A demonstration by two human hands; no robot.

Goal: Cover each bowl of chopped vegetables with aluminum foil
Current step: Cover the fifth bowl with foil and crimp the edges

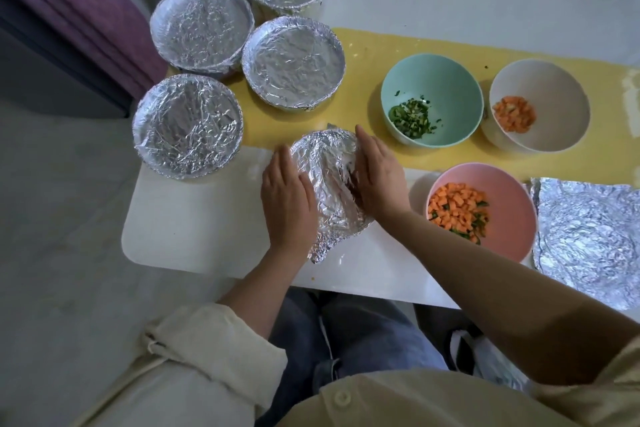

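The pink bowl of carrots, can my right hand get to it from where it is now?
Probably yes: the pink bowl sits uncovered just beside your right hand, nothing between them, though that hand is pressing foil.

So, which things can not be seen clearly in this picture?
- Head view: contents of the four covered bowls, hidden by foil.
- Bowl under the foil being pressed, hidden by foil and both hands.
- Spare foil sheet, cut by the right edge.

Left hand point(284, 198) and right hand point(377, 180) flat against foil-wrapped bowl point(329, 184); four covered bowls point(188, 125) beside, three uncovered.
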